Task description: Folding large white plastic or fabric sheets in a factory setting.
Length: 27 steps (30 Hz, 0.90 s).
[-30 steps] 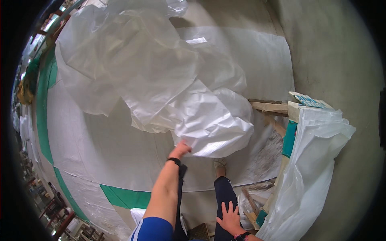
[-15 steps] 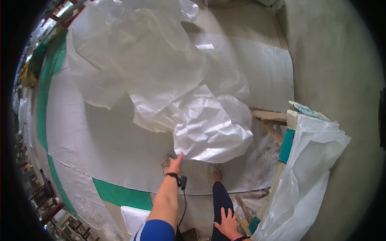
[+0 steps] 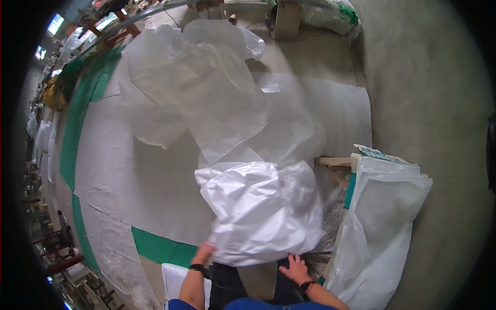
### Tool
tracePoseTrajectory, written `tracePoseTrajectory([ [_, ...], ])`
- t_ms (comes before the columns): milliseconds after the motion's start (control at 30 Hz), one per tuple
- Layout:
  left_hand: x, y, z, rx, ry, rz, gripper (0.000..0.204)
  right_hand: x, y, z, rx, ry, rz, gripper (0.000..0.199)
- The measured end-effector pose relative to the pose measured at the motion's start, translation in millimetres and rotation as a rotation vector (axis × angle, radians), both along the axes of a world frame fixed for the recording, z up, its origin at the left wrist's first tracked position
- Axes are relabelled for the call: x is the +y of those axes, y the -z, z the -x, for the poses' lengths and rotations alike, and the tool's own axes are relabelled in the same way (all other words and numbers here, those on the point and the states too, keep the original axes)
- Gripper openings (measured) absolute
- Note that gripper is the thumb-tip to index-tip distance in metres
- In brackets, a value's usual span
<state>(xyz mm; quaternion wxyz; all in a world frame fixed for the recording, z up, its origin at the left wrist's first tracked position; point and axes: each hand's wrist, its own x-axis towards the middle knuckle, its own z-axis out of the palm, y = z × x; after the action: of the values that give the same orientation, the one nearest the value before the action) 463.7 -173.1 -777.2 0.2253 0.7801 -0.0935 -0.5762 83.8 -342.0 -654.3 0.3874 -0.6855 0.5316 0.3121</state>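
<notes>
White woven plastic fills most of the view: a bulky, crumpled white sack [image 3: 261,212] bunches up right in front of the person, its lower edge hanging just above both hands. The left hand [image 3: 203,254] reaches up at the sack's lower left corner and is blurred, so I cannot tell whether its grip has closed on the fabric or only brushes it. The right hand [image 3: 295,268] sits at the lower right edge with fingers spread, touching or nearly touching the hem rather than clamped on it. Behind the sack, a large sheet of thin clear film [image 3: 196,98] lies loosely heaped over a wide white ground sheet [image 3: 119,175] with green strips [image 3: 160,249] at its borders, spread over the concrete floor [image 3: 423,103]. To the right, a stack of flat white bags [image 3: 382,227] leans on a wooden pallet [image 3: 333,163]. The main risk, as I judge it, is that the sack slips: with one hand open and the other unclear, slick woven material could slide out and collapse onto the person's legs. The clear film overlaps the sack's upper part, so pulling could drag the film along and tangle or tear it. Loose sheeting underfoot looks slippery and easy to snag with a foot, and the pallet corner just beside the sack could catch the fabric.
</notes>
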Motion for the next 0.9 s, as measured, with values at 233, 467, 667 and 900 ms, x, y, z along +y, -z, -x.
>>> tracePoseTrajectory([
  [233, 68, -316, -156, -1.473, -0.430, 0.186, 0.027, -88, -11, 30, -0.213, -0.006, -0.032, 0.056],
  [467, 111, -550, -53, -1.737, -0.392, 0.686, 0.020, -182, -92, -90, -0.582, -0.210, 0.187, 0.043],
  [667, 207, -580, -13, -1.800, -0.722, 0.704, 0.021, -104, -307, -351, -1.096, -0.017, -0.534, 0.048],
  [900, 274, -554, -23, -1.946, -1.065, 0.355, 0.028, 86, -318, -456, -0.854, -0.333, -0.517, 0.082],
])
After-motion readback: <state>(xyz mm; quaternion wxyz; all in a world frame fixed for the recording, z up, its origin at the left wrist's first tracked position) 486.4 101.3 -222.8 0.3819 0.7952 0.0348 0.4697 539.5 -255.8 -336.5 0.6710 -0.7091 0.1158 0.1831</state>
